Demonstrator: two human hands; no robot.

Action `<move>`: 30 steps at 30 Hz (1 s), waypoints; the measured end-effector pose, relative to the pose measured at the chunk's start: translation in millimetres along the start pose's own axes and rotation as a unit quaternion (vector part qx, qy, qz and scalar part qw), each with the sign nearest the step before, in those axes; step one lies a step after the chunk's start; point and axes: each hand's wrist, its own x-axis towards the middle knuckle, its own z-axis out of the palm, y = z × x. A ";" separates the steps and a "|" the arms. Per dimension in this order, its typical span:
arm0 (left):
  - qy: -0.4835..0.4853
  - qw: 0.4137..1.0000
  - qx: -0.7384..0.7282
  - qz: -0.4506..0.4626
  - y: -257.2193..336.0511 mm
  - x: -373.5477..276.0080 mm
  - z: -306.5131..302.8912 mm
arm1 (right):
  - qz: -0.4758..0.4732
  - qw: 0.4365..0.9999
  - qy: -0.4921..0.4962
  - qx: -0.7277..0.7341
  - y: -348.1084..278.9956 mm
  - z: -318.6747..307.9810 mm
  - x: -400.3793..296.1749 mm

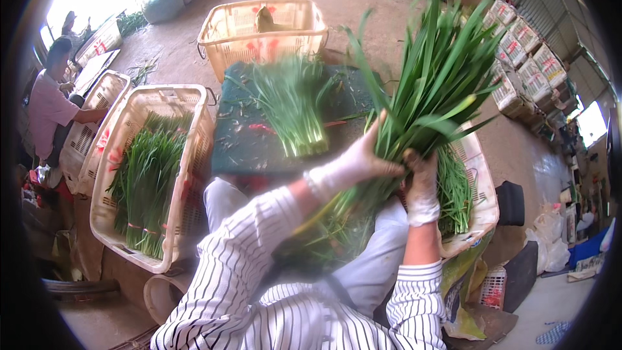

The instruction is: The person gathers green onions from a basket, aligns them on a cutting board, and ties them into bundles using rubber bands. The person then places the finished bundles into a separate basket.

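A large loose bunch of green chives rises in front of me, leaves up and to the right. My right hand, in a thin pale glove with soiled fingertips, grips its lower part. From the other side my left hand, gloved as well, wraps the stalks with its thumb raised. Some stalk ends hang blurred below the hands. Another bunch of chives lies on a low dark-green work surface, its pale cut ends towards me. Red ties lie beside that bunch.
On my left, a plastic crate holds tied chive bundles. A crate with more chives stands at my right. Beyond the work surface is another crate. A person sits at the far left. Stacked crates line the right side.
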 end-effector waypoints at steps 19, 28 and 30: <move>0.109 0.977 -0.180 -0.020 -32.0 63.0 -109.5 | -0.120 0.982 -0.127 0.074 54.9 81.2 135.8; 0.219 0.916 -0.333 0.047 -3.1 -25.0 -104.6 | -0.390 0.899 -0.094 -0.178 32.7 116.8 13.1; 0.223 0.916 -0.320 0.091 17.0 -40.2 -107.6 | -0.368 0.905 -0.097 -0.192 17.3 74.3 -43.5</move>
